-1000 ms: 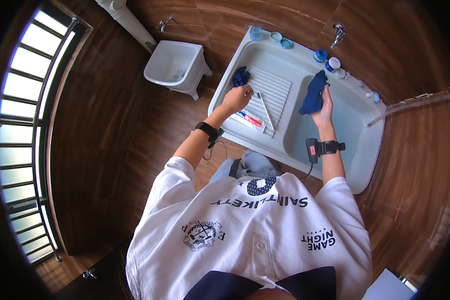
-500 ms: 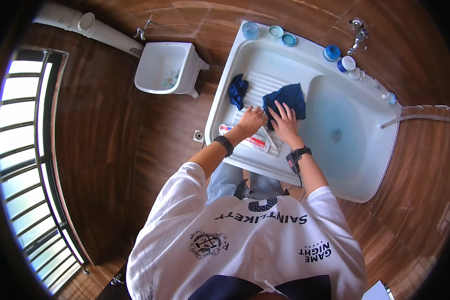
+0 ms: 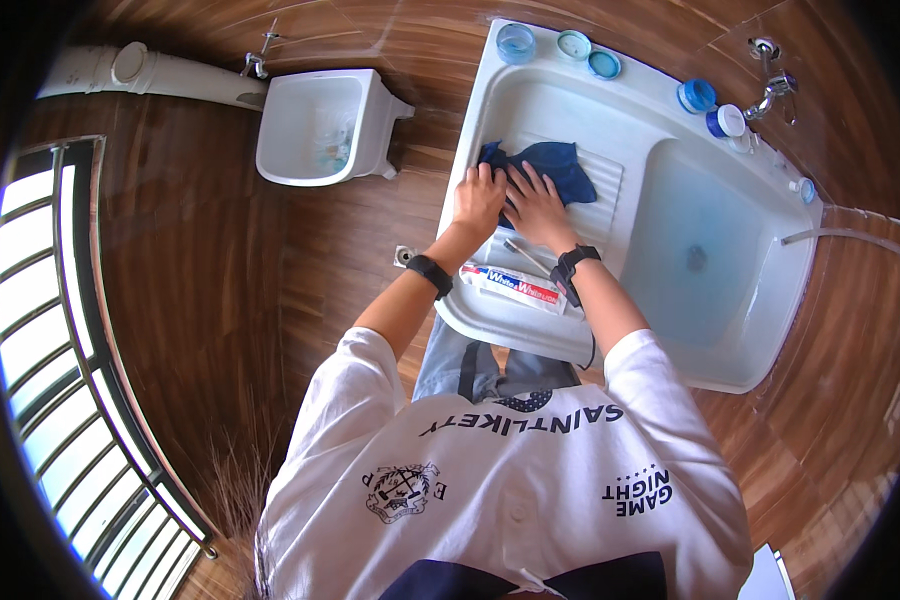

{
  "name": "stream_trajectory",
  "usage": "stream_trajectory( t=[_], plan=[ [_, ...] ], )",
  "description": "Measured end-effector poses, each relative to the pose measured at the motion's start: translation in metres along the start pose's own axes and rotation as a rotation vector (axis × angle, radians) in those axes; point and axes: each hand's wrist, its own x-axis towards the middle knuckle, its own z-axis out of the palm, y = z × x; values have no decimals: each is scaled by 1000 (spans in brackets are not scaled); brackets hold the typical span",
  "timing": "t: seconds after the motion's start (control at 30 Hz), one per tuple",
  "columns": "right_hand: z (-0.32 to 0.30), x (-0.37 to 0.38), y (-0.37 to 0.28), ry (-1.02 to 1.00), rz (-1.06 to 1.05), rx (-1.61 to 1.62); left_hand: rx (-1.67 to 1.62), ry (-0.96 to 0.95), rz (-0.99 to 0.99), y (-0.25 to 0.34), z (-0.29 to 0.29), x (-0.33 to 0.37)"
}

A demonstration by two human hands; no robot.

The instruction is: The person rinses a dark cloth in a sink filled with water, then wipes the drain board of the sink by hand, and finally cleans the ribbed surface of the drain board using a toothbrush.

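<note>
On the ribbed washboard part of the white sink point(image 3: 610, 255), a blue cloth point(image 3: 568, 172) lies spread out. My right hand point(image 3: 537, 207) rests on its near-left part with the fingers stretched and apart. Beside it, my left hand point(image 3: 481, 198) is closed with curled fingers at a darker blue cloth point(image 3: 491, 154), mostly hidden behind the fingers. The two cloths touch or overlap; their border cannot be made out. Nearer to me lie a toothbrush point(image 3: 526, 255), partly behind my right wrist, and a white, red and blue toothpaste tube point(image 3: 515, 286).
Pale blue water stands in the basin point(image 3: 695, 260) at the right. Along the back rim are a clear cup point(image 3: 516, 43), round lids point(image 3: 603, 65), a blue jar point(image 3: 697, 96) and a white-lidded jar point(image 3: 727, 121). A wall tap point(image 3: 773, 90) and a small white tub point(image 3: 320, 125) stand beyond.
Both hands have moved left and away from me on the washboard. The spread blue cloth has shifted left with the right hand, and the left hand now covers the darker cloth.
</note>
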Motion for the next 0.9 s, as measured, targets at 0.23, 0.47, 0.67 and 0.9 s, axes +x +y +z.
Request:
stream_trajectory(
  t=[0.23,0.47,0.67,0.9],
  plan=[
    [-23,-29,70,33,261,-134,-8,22,327,-39,10,0],
    [-16,-13,57,-8,157,-106,-245,-27,659,-58,-3,2],
    [11,75,19,83,-28,31,-274,24,623,-54,7,10],
    [19,123,53,256,222,-22,-264,-21,596,-53,5,14]
  ],
)
